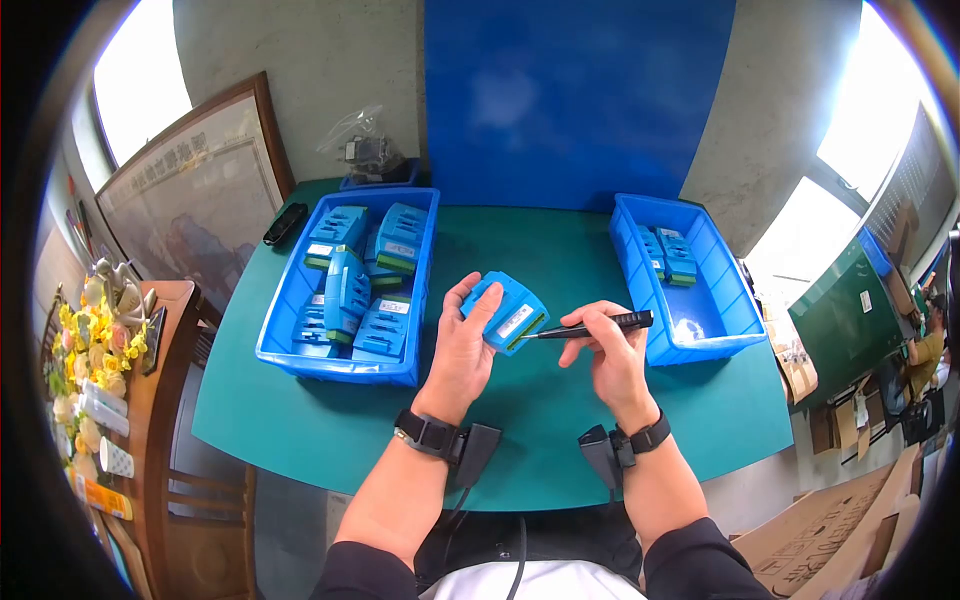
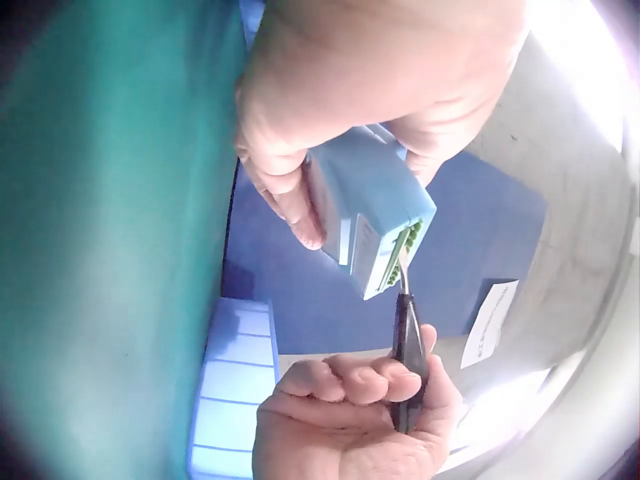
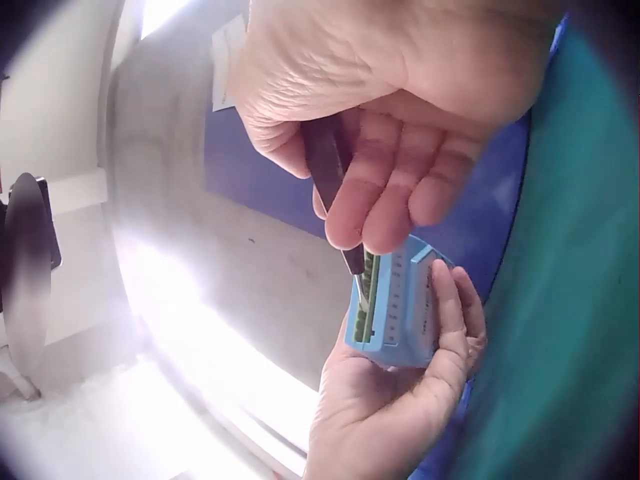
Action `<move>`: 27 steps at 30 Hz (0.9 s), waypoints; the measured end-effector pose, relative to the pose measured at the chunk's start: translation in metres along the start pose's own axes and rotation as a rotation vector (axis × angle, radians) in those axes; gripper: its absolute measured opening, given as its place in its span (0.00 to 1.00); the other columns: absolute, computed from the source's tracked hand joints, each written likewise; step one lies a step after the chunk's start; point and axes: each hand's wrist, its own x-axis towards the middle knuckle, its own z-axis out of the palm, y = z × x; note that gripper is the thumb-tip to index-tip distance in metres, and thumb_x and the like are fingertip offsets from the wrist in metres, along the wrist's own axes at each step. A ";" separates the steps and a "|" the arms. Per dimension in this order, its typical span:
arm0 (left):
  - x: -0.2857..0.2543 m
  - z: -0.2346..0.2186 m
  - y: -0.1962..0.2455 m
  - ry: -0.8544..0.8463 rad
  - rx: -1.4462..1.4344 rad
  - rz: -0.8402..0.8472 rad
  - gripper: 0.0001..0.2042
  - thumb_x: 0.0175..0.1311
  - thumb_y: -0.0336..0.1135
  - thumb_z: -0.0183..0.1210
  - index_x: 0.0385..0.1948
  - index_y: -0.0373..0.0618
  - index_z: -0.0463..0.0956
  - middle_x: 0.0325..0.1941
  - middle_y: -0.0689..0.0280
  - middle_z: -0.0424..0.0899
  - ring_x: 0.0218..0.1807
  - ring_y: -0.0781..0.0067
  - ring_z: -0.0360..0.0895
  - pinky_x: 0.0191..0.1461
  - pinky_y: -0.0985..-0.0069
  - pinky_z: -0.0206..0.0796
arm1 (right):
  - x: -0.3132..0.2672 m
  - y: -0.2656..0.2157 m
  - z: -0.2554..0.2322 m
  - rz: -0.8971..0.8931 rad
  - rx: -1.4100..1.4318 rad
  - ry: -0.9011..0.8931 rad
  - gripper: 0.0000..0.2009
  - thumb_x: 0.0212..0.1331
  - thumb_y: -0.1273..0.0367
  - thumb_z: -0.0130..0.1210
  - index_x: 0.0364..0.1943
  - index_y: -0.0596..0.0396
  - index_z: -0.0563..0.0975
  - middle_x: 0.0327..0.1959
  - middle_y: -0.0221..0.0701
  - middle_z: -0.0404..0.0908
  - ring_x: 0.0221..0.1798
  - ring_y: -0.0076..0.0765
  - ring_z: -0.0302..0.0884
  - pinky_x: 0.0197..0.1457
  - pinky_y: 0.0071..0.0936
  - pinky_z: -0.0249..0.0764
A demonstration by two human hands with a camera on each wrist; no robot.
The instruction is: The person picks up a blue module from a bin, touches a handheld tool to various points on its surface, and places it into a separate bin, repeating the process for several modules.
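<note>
The left hand (image 1: 462,350) grips a blue module (image 1: 512,308) above the table, thumb on its face and fingers around its side. A green terminal strip (image 2: 402,256) runs along the module's edge. In the right hand (image 1: 612,358) is a black-handled screwdriver (image 1: 620,322), pinched between thumb and fingers. Its metal tip (image 3: 361,288) meets the green strip in the right wrist view. The left wrist view also shows the screwdriver (image 2: 408,345) reaching the strip, with the right hand (image 2: 350,420) below the module.
A blue bin (image 1: 270,335) with several blue modules stands on the green table (image 1: 520,440) at left. Another bin (image 1: 735,325) at right holds two modules (image 1: 678,256). Behind the left bin are a plastic bag (image 1: 368,148) of dark parts and a black object (image 1: 286,224).
</note>
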 end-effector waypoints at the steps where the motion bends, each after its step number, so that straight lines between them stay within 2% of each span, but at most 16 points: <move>1: 0.000 0.000 0.000 0.002 0.006 0.005 0.33 0.60 0.33 0.64 0.62 0.38 0.52 0.53 0.58 0.69 0.54 0.69 0.72 0.57 0.69 0.70 | 0.001 0.000 -0.001 -0.011 -0.002 0.046 0.13 0.61 0.66 0.52 0.29 0.65 0.79 0.19 0.35 0.79 0.18 0.29 0.78 0.26 0.21 0.73; 7: -0.004 0.004 0.002 0.029 0.080 0.010 0.44 0.54 0.27 0.67 0.67 0.37 0.41 0.56 0.57 0.67 0.57 0.67 0.70 0.61 0.68 0.66 | 0.009 0.007 -0.016 -0.096 0.066 0.236 0.14 0.63 0.65 0.50 0.32 0.64 0.79 0.17 0.33 0.77 0.18 0.26 0.75 0.24 0.20 0.71; 8: -0.005 0.004 0.001 0.026 0.114 0.015 0.45 0.53 0.26 0.67 0.67 0.37 0.41 0.56 0.57 0.67 0.57 0.66 0.70 0.61 0.68 0.66 | 0.008 0.012 -0.022 -0.102 0.098 0.165 0.12 0.64 0.65 0.51 0.40 0.62 0.78 0.23 0.33 0.79 0.24 0.26 0.78 0.28 0.20 0.73; 11: -0.005 0.003 -0.002 -0.049 0.256 0.060 0.46 0.50 0.25 0.69 0.68 0.37 0.42 0.57 0.58 0.67 0.59 0.66 0.69 0.63 0.68 0.64 | 0.009 0.007 0.006 -0.078 -0.037 0.291 0.12 0.65 0.65 0.53 0.47 0.58 0.76 0.33 0.32 0.80 0.33 0.25 0.80 0.34 0.20 0.74; 12: -0.005 0.002 -0.003 -0.085 0.310 0.081 0.47 0.49 0.24 0.69 0.68 0.37 0.42 0.57 0.58 0.67 0.59 0.66 0.69 0.63 0.68 0.63 | 0.009 0.013 0.001 0.021 -0.085 0.202 0.14 0.64 0.66 0.55 0.51 0.54 0.74 0.41 0.29 0.78 0.40 0.24 0.78 0.38 0.20 0.74; 13: -0.006 0.003 -0.003 -0.116 0.313 0.079 0.46 0.50 0.25 0.69 0.68 0.37 0.43 0.58 0.58 0.67 0.59 0.66 0.69 0.63 0.68 0.63 | 0.009 0.019 0.000 0.055 -0.125 0.135 0.14 0.61 0.67 0.59 0.49 0.55 0.75 0.40 0.28 0.77 0.40 0.21 0.77 0.40 0.19 0.74; 15: -0.009 0.006 -0.003 -0.185 0.318 0.069 0.45 0.50 0.26 0.69 0.68 0.37 0.45 0.58 0.59 0.67 0.60 0.67 0.68 0.64 0.68 0.62 | 0.009 0.030 0.000 -0.001 -0.206 0.022 0.16 0.57 0.69 0.63 0.49 0.55 0.75 0.40 0.26 0.77 0.40 0.18 0.76 0.40 0.19 0.73; 16: -0.009 0.008 -0.002 -0.182 0.281 0.035 0.45 0.50 0.26 0.69 0.67 0.36 0.45 0.58 0.58 0.68 0.60 0.67 0.68 0.64 0.68 0.63 | 0.009 0.030 0.000 0.023 -0.171 0.015 0.18 0.53 0.71 0.66 0.49 0.56 0.75 0.40 0.26 0.77 0.39 0.17 0.74 0.40 0.17 0.72; 18: -0.009 0.008 0.001 -0.172 0.206 -0.031 0.44 0.50 0.27 0.70 0.66 0.34 0.47 0.58 0.57 0.68 0.60 0.67 0.69 0.63 0.69 0.64 | 0.005 0.025 0.003 0.002 -0.124 0.050 0.18 0.53 0.72 0.65 0.48 0.56 0.75 0.40 0.26 0.77 0.39 0.16 0.73 0.40 0.16 0.72; 21: -0.006 0.006 0.002 -0.180 0.135 -0.175 0.35 0.53 0.27 0.68 0.62 0.37 0.56 0.55 0.59 0.72 0.58 0.68 0.71 0.62 0.70 0.66 | 0.005 0.026 0.006 -0.090 -0.121 0.117 0.18 0.53 0.73 0.65 0.47 0.56 0.75 0.40 0.26 0.77 0.39 0.16 0.73 0.41 0.15 0.72; 24: -0.008 0.003 -0.002 -0.325 0.264 -0.204 0.25 0.56 0.26 0.64 0.57 0.42 0.66 0.54 0.63 0.76 0.56 0.68 0.74 0.60 0.64 0.69 | 0.005 0.028 0.004 -0.179 -0.208 0.159 0.16 0.54 0.73 0.64 0.47 0.57 0.74 0.40 0.27 0.78 0.39 0.17 0.75 0.43 0.16 0.72; 27: -0.008 0.004 -0.005 -0.314 0.225 -0.169 0.22 0.57 0.24 0.63 0.55 0.43 0.68 0.53 0.63 0.77 0.55 0.68 0.76 0.58 0.61 0.71 | 0.006 0.024 0.004 -0.336 -0.372 0.223 0.15 0.57 0.72 0.61 0.48 0.58 0.74 0.41 0.29 0.80 0.40 0.18 0.76 0.44 0.17 0.73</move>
